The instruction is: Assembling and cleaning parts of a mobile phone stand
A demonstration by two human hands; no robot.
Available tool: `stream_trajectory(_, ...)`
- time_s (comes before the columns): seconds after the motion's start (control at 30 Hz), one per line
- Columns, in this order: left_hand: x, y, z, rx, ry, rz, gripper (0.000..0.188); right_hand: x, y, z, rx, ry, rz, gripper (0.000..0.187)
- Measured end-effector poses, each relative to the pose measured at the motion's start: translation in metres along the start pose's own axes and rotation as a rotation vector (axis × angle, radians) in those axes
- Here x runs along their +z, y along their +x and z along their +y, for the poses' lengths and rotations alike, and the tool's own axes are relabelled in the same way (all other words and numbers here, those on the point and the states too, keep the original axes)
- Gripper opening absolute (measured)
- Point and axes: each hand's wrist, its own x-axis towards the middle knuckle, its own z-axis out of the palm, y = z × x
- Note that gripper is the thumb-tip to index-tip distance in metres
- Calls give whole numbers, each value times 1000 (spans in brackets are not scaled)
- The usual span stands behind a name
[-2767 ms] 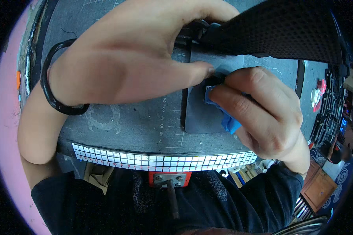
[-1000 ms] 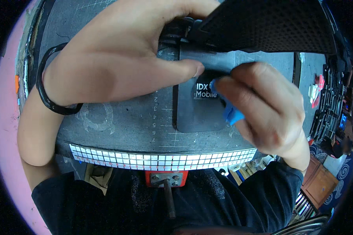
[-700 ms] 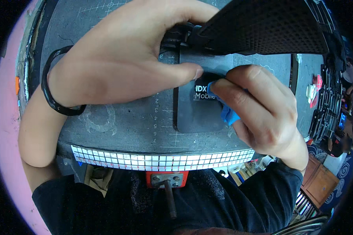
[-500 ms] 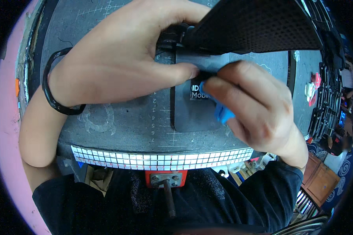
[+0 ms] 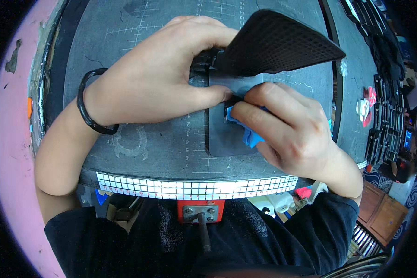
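Observation:
My left hand [image 5: 167, 76], with a black bracelet round the wrist, grips the base of a black textured flap [image 5: 282, 46]. Its thumb reaches onto the dark, round-cornered flat panel [image 5: 224, 144] that lies under the flap, and the other fingers are hidden behind it. The flap stands tilted up toward the right. Pinched in my right hand [image 5: 294, 123] is a blue cloth [image 5: 252, 138], which touches the panel beside my left thumb. Both the cloth and my fingers cover most of a small dark printed patch on the panel.
Beneath lies a dark work mat [image 5: 167, 153] with ruled marks. A white gridded ruler strip [image 5: 194, 189] runs along the table's near edge, above a red clamp-like bracket [image 5: 183, 213]. Pink surface [image 5: 14, 153] borders the left. Black slatted parts [image 5: 380, 120] lie at the right.
The view has shifted slightly. The raised flap appears smaller and lower. My right hand and the blue cloth have moved left over the printed patch, covering its lettering. Both grips hold.

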Motion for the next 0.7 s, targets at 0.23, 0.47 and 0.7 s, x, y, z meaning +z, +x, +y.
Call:
stream_trajectory(0.23, 0, -2, -4, -30, -39, -2, 61, -3, -2, -1, 7, 13, -74, 47)
stream_trajectory(0.47, -1, -2, -2, -51, -40, -43, 63, 0, -3, 1, -12, 32, -35, 47)
stream_trajectory(0.7, 0, -3, -5, -23, -66, -39, 61, -1, -4, 1, 6, 58, -34, 45)
